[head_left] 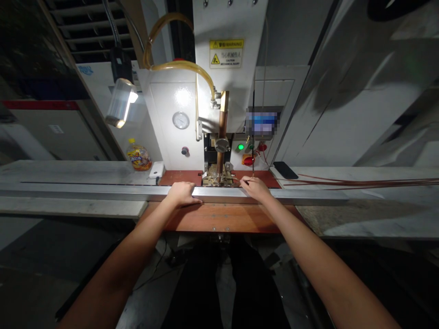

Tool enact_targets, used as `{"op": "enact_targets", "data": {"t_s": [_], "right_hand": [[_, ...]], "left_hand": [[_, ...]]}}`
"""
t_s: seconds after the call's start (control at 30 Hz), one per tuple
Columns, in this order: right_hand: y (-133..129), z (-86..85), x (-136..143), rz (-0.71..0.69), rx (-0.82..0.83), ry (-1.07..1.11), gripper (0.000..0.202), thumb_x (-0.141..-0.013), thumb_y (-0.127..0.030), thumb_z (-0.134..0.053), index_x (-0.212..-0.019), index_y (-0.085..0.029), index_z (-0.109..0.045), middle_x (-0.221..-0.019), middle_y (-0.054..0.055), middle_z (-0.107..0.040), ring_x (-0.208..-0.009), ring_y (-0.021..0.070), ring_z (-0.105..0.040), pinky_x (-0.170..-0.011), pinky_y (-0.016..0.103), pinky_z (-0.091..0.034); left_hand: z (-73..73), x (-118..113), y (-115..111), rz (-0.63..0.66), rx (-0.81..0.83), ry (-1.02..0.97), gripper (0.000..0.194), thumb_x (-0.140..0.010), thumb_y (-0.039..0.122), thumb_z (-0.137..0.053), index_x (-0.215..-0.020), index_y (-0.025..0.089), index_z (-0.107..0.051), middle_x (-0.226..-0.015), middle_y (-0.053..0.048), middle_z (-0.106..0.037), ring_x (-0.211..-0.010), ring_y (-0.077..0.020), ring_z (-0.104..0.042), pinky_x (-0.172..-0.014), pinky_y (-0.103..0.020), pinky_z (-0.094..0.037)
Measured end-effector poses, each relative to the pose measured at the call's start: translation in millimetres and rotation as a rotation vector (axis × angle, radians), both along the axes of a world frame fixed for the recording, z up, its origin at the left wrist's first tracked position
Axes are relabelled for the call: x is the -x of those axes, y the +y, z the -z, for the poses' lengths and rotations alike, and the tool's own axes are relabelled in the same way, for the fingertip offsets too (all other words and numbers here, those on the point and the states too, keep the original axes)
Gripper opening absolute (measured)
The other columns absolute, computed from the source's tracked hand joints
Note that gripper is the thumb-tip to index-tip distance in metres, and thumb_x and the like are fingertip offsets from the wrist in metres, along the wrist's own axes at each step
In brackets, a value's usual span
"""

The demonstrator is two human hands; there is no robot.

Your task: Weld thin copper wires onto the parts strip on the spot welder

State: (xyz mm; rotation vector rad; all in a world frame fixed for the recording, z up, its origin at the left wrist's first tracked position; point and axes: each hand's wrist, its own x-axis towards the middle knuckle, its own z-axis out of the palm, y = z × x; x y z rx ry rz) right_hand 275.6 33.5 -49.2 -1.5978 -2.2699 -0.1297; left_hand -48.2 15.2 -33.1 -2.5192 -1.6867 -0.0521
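A long silver metal bar (219, 194) lies crosswise in front of a welding-type machine (171, 103). My left hand (180, 193) grips the bar left of the centre, fingers over its top and thumb along the near side. Just right of the machine's copper electrode (222, 125), my right hand (254, 187) is closed in a pinch above the bar. A small dark tip shows at its fingers, too small to name. Beneath the electrode sits a small metal fixture (219, 176), partly hidden behind the bar.
A reddish-brown board (219, 218) supports the bar's near side. To the right lie thin copper-coloured rods (360, 183) and a black phone (286, 170). A yellow-capped bottle (139, 156) and a white box (157, 170) stand left. A lit lamp (121, 103) hangs above.
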Motion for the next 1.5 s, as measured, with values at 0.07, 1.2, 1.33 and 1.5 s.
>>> {"op": "enact_targets", "data": {"t_s": [0.07, 1.2, 1.33, 1.5], "right_hand": [[1.1, 0.4, -0.7, 0.001, -0.004, -0.008, 0.028, -0.094, -0.03, -0.039, -0.085, -0.023, -0.064, -0.086, 0.003, -0.073, -0.082, 0.0175, -0.064, -0.072, 0.025, -0.036], [13.4, -11.1, 26.3, -0.015, 0.13, 0.142, 0.032, -0.093, -0.036, -0.038, -0.086, -0.026, -0.068, -0.09, 0.001, -0.073, -0.081, 0.0172, -0.064, -0.07, 0.023, -0.038], [12.2, -12.5, 30.7, -0.067, 0.137, 0.118, 0.032, -0.093, -0.037, -0.038, -0.088, -0.025, -0.067, -0.09, 0.002, -0.073, -0.083, 0.0165, -0.063, -0.072, 0.023, -0.038], [13.7, -7.8, 31.3, -0.118, 0.135, 0.102, 0.033, -0.093, -0.037, -0.037, -0.088, -0.025, -0.067, -0.095, 0.003, -0.072, -0.087, 0.0161, -0.062, -0.075, 0.022, -0.038]], "left_hand": [[0.3, 0.3, 1.0, 0.005, 0.006, -0.007, 0.072, -0.061, 0.083, -0.053, -0.098, 0.021, -0.064, -0.102, -0.012, -0.07, -0.095, -0.0317, -0.063, -0.078, -0.036, -0.045], [-6.8, -6.7, 0.7, -0.036, 0.028, 0.049, 0.073, -0.061, 0.083, -0.051, -0.096, 0.02, -0.061, -0.105, -0.013, -0.069, -0.099, -0.0332, -0.063, -0.079, -0.037, -0.045], [-9.2, -7.8, -0.7, -0.036, 0.039, 0.044, 0.074, -0.062, 0.084, -0.051, -0.096, 0.02, -0.061, -0.105, -0.013, -0.069, -0.1, -0.0337, -0.062, -0.08, -0.038, -0.045], [-9.2, -6.0, 0.9, -0.038, 0.068, 0.03, 0.076, -0.06, 0.084, -0.052, -0.1, 0.02, -0.062, -0.105, -0.013, -0.069, -0.101, -0.0343, -0.062, -0.081, -0.038, -0.045]]}}
